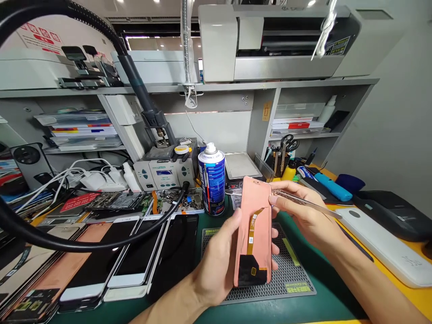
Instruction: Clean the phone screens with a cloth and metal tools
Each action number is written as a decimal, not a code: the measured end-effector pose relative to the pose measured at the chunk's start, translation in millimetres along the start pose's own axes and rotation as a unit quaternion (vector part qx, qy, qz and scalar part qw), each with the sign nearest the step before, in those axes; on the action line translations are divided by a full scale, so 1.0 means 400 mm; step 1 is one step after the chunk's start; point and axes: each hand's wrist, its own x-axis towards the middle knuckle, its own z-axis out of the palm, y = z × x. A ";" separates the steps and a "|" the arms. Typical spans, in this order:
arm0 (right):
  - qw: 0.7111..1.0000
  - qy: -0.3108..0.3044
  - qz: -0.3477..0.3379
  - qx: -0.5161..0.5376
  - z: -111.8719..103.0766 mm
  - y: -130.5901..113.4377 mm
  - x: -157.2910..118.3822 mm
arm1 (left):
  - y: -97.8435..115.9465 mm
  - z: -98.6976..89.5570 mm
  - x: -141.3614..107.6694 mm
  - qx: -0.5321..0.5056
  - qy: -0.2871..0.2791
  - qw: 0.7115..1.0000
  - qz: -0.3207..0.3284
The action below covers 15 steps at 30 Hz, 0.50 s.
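My left hand [216, 258] is wrapped around a flat phone part [246, 198], holding it by its long sides, up above the gray mat [286, 274]. Its black end points toward the mat's near edge. The rest is mostly pink like a peach, with a bendy gold strip and little white stickers on that. My right hand [303, 209] pinches shiny tweezers [313, 207] by its upper right side.

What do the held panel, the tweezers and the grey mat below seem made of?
Panel: matte copper-coloured back, perhaps metal foil or film; the even tone leaves it open. Tweezers: likely smooth metal, from the silvery sheen. Mat: probably rubber or silicone, dull with a honeycomb-like pattern.
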 end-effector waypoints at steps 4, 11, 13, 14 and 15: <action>1.000 0.000 0.003 0.013 0.003 -0.006 0.000 | -0.009 0.000 -0.009 0.110 0.013 0.993 0.038; 1.000 -0.011 0.006 0.017 0.005 -0.012 -0.002 | -0.001 0.014 -0.015 0.244 0.025 0.964 0.105; 1.000 -0.016 0.010 0.016 0.004 -0.011 -0.004 | -0.001 0.018 -0.015 0.270 0.034 0.956 0.108; 1.000 -0.015 0.011 0.017 0.004 -0.010 -0.005 | -0.002 0.020 -0.016 0.283 0.039 0.952 0.114; 1.000 -0.012 0.011 0.017 0.004 -0.009 -0.006 | -0.004 0.021 -0.016 0.295 0.042 0.947 0.125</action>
